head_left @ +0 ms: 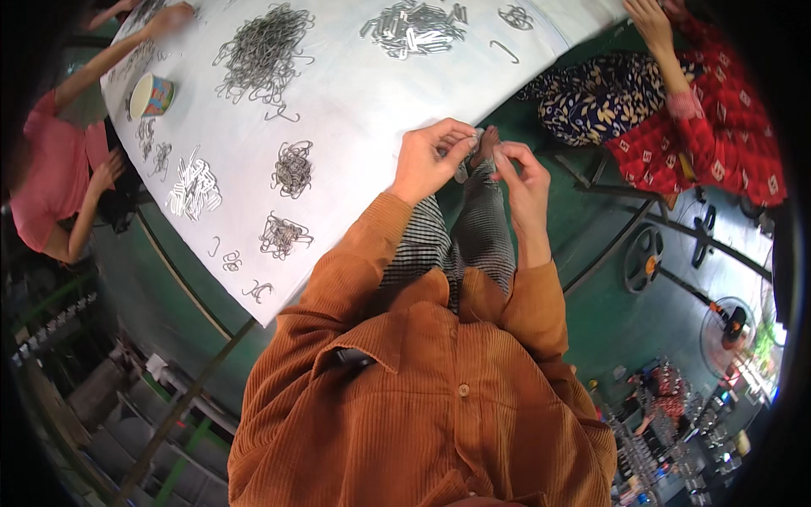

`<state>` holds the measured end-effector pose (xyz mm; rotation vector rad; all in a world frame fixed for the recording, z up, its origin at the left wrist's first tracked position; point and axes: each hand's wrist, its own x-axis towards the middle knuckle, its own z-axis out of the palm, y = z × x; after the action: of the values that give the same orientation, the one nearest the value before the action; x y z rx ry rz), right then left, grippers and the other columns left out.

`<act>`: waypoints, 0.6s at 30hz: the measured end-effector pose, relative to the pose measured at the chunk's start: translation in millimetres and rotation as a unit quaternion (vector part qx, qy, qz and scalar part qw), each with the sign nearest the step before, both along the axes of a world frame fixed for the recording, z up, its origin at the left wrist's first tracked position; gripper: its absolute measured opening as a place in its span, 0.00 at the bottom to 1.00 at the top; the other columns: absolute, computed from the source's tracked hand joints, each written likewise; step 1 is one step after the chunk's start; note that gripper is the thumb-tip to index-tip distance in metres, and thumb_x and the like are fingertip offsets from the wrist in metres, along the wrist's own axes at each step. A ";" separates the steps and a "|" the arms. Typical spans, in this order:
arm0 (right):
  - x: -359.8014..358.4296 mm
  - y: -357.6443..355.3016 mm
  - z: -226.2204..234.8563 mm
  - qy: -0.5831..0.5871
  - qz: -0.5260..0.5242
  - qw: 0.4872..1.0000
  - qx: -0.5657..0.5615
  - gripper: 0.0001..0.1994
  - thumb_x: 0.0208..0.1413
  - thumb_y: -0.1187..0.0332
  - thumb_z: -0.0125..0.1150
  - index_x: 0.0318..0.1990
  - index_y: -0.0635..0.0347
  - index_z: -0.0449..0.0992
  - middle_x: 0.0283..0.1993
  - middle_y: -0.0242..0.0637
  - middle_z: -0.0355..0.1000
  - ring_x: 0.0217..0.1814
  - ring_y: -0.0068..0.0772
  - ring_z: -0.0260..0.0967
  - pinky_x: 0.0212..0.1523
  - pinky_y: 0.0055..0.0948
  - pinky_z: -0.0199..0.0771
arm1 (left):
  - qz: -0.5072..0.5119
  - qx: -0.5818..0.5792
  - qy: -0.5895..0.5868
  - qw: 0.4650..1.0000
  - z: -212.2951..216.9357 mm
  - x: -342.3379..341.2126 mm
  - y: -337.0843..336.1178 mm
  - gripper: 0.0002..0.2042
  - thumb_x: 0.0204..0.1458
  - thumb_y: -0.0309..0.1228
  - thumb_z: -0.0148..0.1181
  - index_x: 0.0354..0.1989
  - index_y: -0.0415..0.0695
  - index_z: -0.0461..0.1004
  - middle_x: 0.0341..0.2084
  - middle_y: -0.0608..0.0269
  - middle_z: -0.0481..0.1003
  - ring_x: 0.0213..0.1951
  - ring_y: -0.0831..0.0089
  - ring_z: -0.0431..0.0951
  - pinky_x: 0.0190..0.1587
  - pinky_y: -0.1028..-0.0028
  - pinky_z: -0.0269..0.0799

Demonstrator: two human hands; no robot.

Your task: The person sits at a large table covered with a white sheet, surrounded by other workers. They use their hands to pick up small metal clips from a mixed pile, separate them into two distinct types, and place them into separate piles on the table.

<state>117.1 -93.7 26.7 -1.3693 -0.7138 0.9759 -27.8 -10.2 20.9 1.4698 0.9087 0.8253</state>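
Head view: small metal piece (pixel 467 160) half-hidden between fingertips (pixel 460 145).

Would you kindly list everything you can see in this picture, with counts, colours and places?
table: one, white top, upper left to centre
wire hook piles: several, grey metal, spread across the table
flat clip piles: two, shiny silver, table's far end and left side
paper cup: one, multicoloured, table's left edge
floor fan: one, dark with orange hub, lower right
person in pink: one, left edge, hands at the table
person in red: one, upper right, seated
left hand: fingers pinch a small metal piece
right hand: fingers on the same piece
orange shirt: one, corduroy, bottom centre
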 end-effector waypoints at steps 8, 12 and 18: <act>-1.3 19.9 -21.5 -0.039 0.002 0.997 0.066 0.03 0.54 0.76 0.64 0.33 0.65 0.77 0.40 0.28 0.71 0.35 0.15 0.66 0.35 0.13 0.67 | 0.000 -0.020 0.002 1.000 3.7 4.7 -1.2 0.06 0.53 0.22 0.63 0.38 0.35 0.78 0.28 0.60 0.81 0.32 0.79 0.80 0.36 0.80 0.75; -3.2 22.1 -23.0 -0.049 0.006 0.997 0.062 0.03 0.55 0.75 0.63 0.34 0.64 0.76 0.41 0.29 0.71 0.38 0.16 0.67 0.40 0.15 0.68 | 0.010 -0.020 0.019 1.000 4.8 4.4 -2.3 0.07 0.53 0.23 0.63 0.39 0.35 0.78 0.28 0.60 0.81 0.30 0.79 0.79 0.34 0.80 0.75; -9.3 21.8 -23.2 -0.019 -0.008 0.989 0.143 0.04 0.58 0.77 0.59 0.38 0.66 0.73 0.42 0.32 0.70 0.40 0.20 0.69 0.45 0.20 0.71 | 0.002 -0.015 -0.005 1.000 3.0 5.5 -3.6 0.08 0.53 0.23 0.63 0.41 0.37 0.79 0.28 0.61 0.81 0.32 0.78 0.81 0.36 0.79 0.77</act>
<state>107.8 -71.9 3.5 -1.1414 -0.8359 0.8014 -22.3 -13.8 23.9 1.4375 0.9132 0.8170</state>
